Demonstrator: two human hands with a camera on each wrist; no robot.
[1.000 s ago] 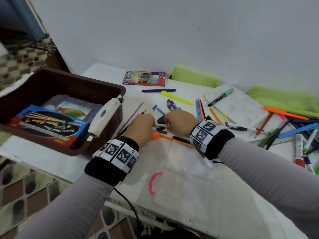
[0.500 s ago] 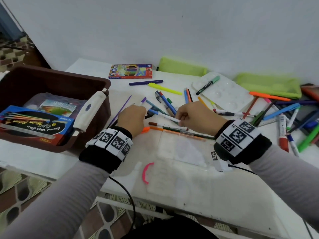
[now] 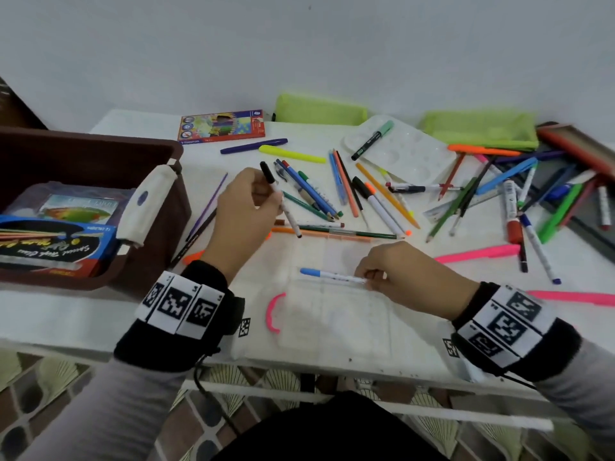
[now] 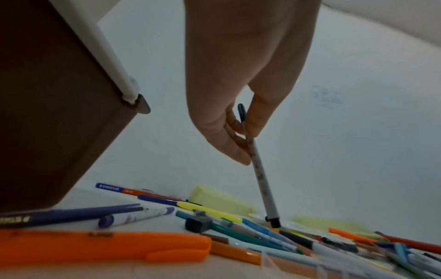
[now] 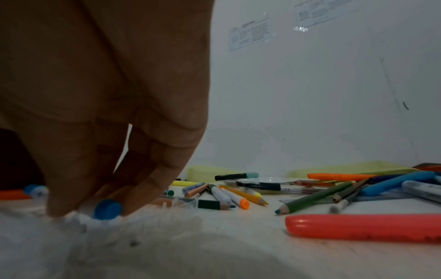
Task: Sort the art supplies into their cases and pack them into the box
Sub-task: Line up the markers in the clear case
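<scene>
My left hand (image 3: 248, 207) pinches a white pen with a black cap (image 3: 281, 197) and holds it tilted above the pile of pens; the left wrist view shows the same black-capped pen (image 4: 259, 169) between thumb and fingers. My right hand (image 3: 396, 274) pinches the end of a white pen with a blue cap (image 3: 329, 276), low over a clear plastic case (image 3: 332, 321) with a pink clasp (image 3: 273, 312). In the right wrist view the blue pen's end (image 5: 107, 209) shows under my fingertips. A brown box (image 3: 100, 161) stands at the left.
Loose pens, pencils and markers lie across the white table (image 3: 133, 128). A white palette (image 3: 402, 151), two green pouches (image 3: 319, 109) and a pencil carton (image 3: 223, 126) sit at the back. Pink highlighters (image 3: 476, 254) lie beside my right hand. Packs fill the box.
My right hand has pulled back toward me with the blue-capped pen, down to the clear case. My left hand has lifted the black-capped pen from the pile.
</scene>
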